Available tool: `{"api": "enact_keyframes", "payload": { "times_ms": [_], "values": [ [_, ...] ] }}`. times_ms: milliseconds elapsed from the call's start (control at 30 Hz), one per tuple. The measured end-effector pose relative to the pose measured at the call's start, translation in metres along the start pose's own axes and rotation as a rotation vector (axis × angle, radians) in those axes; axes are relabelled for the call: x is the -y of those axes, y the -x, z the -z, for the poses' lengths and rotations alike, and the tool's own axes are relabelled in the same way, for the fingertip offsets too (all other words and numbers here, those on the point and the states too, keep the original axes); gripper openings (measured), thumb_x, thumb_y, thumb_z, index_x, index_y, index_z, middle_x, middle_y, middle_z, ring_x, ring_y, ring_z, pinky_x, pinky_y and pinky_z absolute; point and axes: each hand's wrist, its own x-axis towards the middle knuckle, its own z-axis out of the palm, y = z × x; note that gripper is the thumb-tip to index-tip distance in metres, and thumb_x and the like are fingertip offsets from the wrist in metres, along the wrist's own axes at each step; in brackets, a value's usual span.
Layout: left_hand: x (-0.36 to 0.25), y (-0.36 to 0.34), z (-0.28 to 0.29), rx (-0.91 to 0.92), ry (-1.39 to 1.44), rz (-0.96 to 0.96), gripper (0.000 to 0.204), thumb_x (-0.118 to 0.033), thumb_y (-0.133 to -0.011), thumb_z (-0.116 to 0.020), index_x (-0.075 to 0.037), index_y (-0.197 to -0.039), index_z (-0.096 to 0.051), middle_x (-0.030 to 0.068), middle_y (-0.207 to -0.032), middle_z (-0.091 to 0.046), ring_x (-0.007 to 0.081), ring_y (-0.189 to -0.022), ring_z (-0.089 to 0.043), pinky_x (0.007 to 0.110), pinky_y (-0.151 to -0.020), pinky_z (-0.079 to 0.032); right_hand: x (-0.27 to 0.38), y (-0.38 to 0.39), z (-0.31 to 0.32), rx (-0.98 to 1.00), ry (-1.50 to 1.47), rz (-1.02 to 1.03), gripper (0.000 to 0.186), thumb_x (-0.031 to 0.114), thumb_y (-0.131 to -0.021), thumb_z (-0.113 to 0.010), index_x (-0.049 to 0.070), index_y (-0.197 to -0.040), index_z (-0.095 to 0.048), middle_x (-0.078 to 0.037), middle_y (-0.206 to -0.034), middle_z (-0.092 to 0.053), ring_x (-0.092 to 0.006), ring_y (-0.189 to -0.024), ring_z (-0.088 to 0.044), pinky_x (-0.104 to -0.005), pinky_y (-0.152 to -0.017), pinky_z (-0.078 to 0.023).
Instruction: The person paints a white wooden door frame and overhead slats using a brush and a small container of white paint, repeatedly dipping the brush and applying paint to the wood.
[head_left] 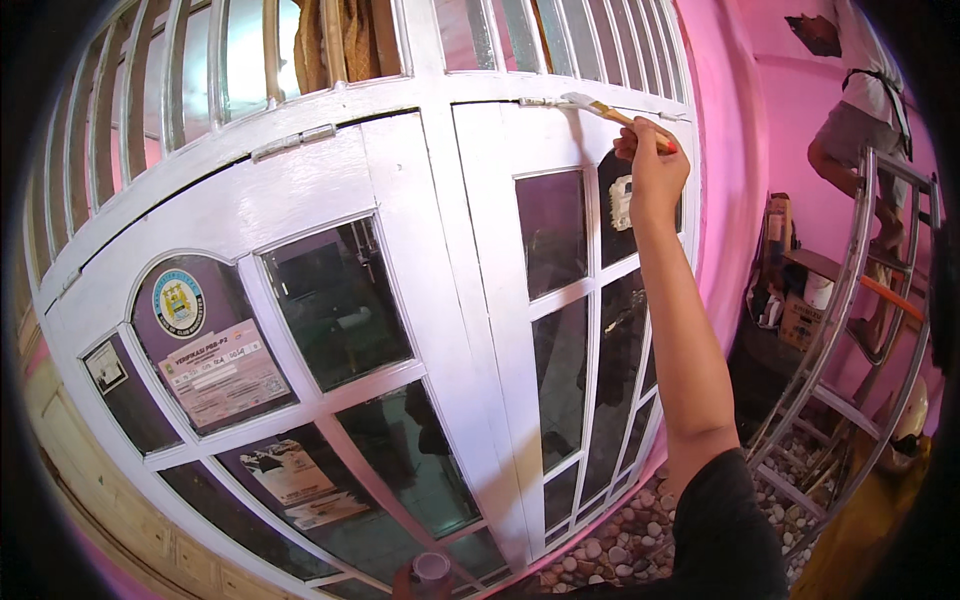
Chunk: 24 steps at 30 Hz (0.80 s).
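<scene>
Raised at the upper right, my right hand (657, 165) is closed round the handle of a paintbrush (612, 112). Its white-coated bristles lie at the top rail of the right white window shutter (505, 140), beside a small hinge (541, 102). At the lower edge, my left hand (404, 582) shows only in part, dark and blurred, against a small cup (432, 568) that it holds. What is inside the cup is hard to make out.
A person (868, 120) stands on a metal ladder (850, 300) at the right. Pebbles (620, 550) cover the ground below. The left shutter (385, 180) carries glass panes with stickers (222, 372). White bars (170, 70) run above the shutters; a pink wall (728, 170) adjoins them.
</scene>
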Motion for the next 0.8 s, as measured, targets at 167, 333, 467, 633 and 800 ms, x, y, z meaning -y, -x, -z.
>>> {"api": "enact_keyframes", "payload": {
  "times_ms": [167,333,467,633,800],
  "values": [
    [-0.033,-0.011,0.003,0.04,0.088,0.053,0.071,-0.026,-0.073,-0.09,0.0,-0.131,-0.057,0.0165,-0.116,-0.065,0.0284,-0.101,-0.062,0.04,-0.089,-0.049,0.019,-0.001,-0.022,0.105,-0.1,0.028,0.02,0.014,-0.092,-0.065,-0.005,-0.097,-0.063,-0.014,-0.079,-0.07,-0.0175,-0.062,-0.067,-0.0294,-0.056,-0.052],
    [-0.035,-0.019,-0.001,0.093,0.083,0.133,0.069,-0.027,-0.072,-0.09,0.001,-0.128,-0.059,0.0172,-0.113,-0.067,0.0291,-0.102,-0.063,0.04,-0.087,-0.051,0.03,-0.026,-0.016,0.129,0.355,0.156,0.025,0.018,-0.087,-0.065,-0.006,-0.089,-0.068,-0.01,-0.069,-0.07,-0.014,-0.058,-0.068,-0.0274,-0.055,-0.053],
    [-0.046,-0.02,-0.003,0.1,0.093,0.085,0.07,-0.028,-0.072,-0.09,0.001,-0.128,-0.059,0.0175,-0.114,-0.067,0.0296,-0.101,-0.064,0.041,-0.087,-0.051,0.037,-0.026,-0.011,0.109,0.47,0.357,0.025,0.02,-0.089,-0.067,-0.004,-0.088,-0.069,-0.012,-0.069,-0.07,-0.016,-0.058,-0.068,-0.0307,-0.057,-0.053],
    [-0.037,-0.018,-0.006,0.101,-0.003,0.043,0.075,-0.029,-0.072,-0.091,0.001,-0.131,-0.057,0.018,-0.115,-0.066,0.0303,-0.102,-0.064,0.041,-0.09,-0.052,0.029,0.022,-0.029,0.265,0.47,0.478,0.026,0.023,-0.09,-0.072,-0.002,-0.083,-0.066,-0.013,-0.067,-0.069,-0.0168,-0.058,-0.065,-0.0325,-0.058,-0.051],
    [-0.024,-0.011,-0.011,0.065,0.025,0.006,0.076,-0.029,-0.072,-0.091,0.002,-0.132,-0.056,0.0184,-0.115,-0.066,0.031,-0.103,-0.064,0.042,-0.09,-0.052,0.044,0.021,-0.027,0.164,0.372,0.396,0.026,0.023,-0.09,-0.071,-0.001,-0.082,-0.065,-0.013,-0.062,-0.065,-0.0207,-0.052,-0.06,-0.032,-0.055,-0.048]
  ]
}}
